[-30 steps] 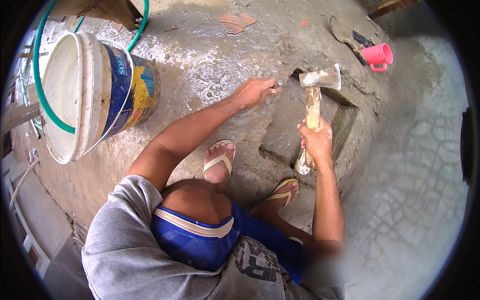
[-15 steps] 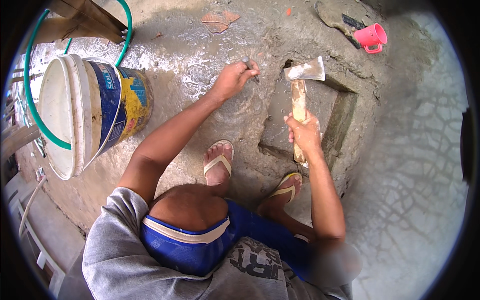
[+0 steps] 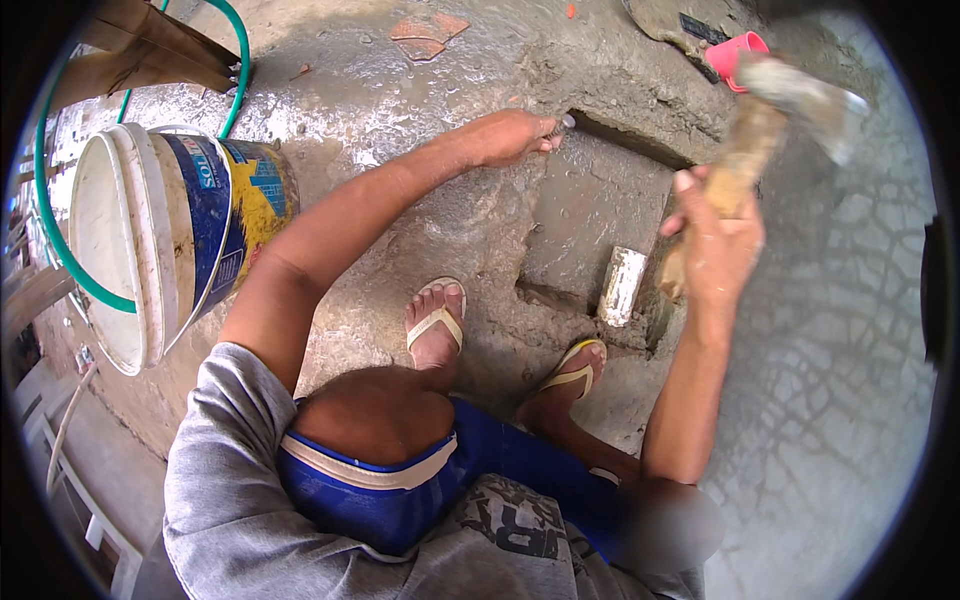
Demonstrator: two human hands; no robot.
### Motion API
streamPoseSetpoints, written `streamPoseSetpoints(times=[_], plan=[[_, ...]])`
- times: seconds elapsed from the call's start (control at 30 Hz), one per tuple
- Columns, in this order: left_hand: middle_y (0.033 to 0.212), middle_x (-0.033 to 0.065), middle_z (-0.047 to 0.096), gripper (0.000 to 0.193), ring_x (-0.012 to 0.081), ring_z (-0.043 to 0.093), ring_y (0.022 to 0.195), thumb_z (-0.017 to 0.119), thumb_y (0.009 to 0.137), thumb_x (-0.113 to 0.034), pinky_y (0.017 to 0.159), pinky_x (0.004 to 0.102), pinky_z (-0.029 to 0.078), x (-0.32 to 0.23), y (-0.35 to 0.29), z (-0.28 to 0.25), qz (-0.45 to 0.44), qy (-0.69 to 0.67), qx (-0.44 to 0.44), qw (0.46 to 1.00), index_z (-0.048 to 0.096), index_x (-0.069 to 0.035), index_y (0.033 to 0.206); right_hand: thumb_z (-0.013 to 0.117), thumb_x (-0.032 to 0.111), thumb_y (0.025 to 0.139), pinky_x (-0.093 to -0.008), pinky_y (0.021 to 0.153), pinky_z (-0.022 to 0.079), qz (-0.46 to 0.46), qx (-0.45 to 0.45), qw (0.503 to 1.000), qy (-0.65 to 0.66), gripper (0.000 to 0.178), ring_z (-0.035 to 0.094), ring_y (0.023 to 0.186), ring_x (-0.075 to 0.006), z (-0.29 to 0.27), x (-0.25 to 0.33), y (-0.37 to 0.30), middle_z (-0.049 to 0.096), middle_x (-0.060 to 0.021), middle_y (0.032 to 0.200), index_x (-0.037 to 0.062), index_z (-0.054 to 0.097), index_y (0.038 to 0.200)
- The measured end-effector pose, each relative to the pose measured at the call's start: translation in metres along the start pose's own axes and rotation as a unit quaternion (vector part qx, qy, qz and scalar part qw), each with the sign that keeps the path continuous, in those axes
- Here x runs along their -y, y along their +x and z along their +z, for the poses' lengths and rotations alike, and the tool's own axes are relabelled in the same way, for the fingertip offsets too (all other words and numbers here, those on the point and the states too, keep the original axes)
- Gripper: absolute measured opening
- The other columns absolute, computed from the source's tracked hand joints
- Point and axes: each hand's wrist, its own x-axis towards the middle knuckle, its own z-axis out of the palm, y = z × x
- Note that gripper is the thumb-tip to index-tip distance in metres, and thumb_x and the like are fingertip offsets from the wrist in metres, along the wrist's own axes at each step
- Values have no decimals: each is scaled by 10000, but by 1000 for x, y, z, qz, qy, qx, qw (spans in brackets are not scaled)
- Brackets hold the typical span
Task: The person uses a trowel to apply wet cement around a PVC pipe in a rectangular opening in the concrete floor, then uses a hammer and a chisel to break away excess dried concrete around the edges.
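My left hand point(image 3: 518, 138) is closed round a short metal chisel point(image 3: 568, 121), whose round end shows past my fingers. It is at the far left corner of a rectangular pit point(image 3: 590, 205) cut into the rough, wet concrete. My right hand point(image 3: 722, 245) grips the wooden handle of a hatchet point(image 3: 745, 150), raised beyond the pit's right side; its metal head is blurred by motion. A short white pipe point(image 3: 623, 287) stands out at the pit's near edge. The chisel's working tip is hidden.
At left stands a large bucket point(image 3: 205, 215) with a green hose point(image 3: 62, 235) running over it. A pink mug point(image 3: 735, 55) is at the far right, partly behind the hatchet. A broken reddish tile point(image 3: 428, 38) lies at the back. My sandalled feet point(image 3: 437, 335) are close to the pit.
My right hand has swung the hatchet up and to the right, uncovering the white pipe. My left hand has moved right with the chisel, to the pit's far left corner.
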Motion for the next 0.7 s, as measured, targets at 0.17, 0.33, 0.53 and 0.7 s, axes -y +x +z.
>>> streamPoseSetpoints(times=[0.17, 0.33, 0.53, 0.7], plan=[[932, 193, 645, 240, 379, 637, 880, 490, 1044, -291, 780, 465, 483, 4, 3, 4, 69, -28, -33, 997, 565, -63, 1040, 751, 65, 882, -281, 492, 482, -154, -188, 963, 120, 278, 582, 517, -145, 9, 33, -5, 613, -81, 706, -19, 568, 1073], [930, 195, 646, 216, 387, 643, 883, 507, 1036, -268, 777, 466, 489, 4, 14, 13, 84, -52, -10, 995, 547, -58, 999, 699, 15, 890, -270, 485, 484, -115, -32, 985, -125, 217, 559, 536, -133, 45, -123, -31, 628, -70, 776, 22, 582, 1072], [1057, 178, 685, 264, 353, 659, 967, 451, 1057, -258, 830, 420, 514, 5, -3, 7, 48, -6, -18, 999, 584, -32, 1030, 690, 21, 894, -250, 452, 444, 43, -15, 998, 45, 229, 549, 501, -95, 29, -39, -18, 614, -39, 753, 6, 572, 1090], [912, 190, 636, 149, 368, 629, 837, 514, 1020, -200, 754, 446, 479, 12, -4, 13, 66, -46, -55, 995, 530, -60, 974, 684, 16, 896, -258, 472, 469, -105, -235, 963, 82, 163, 582, 527, -115, 40, 3, -14, 638, -43, 743, 5, 609, 1039]])
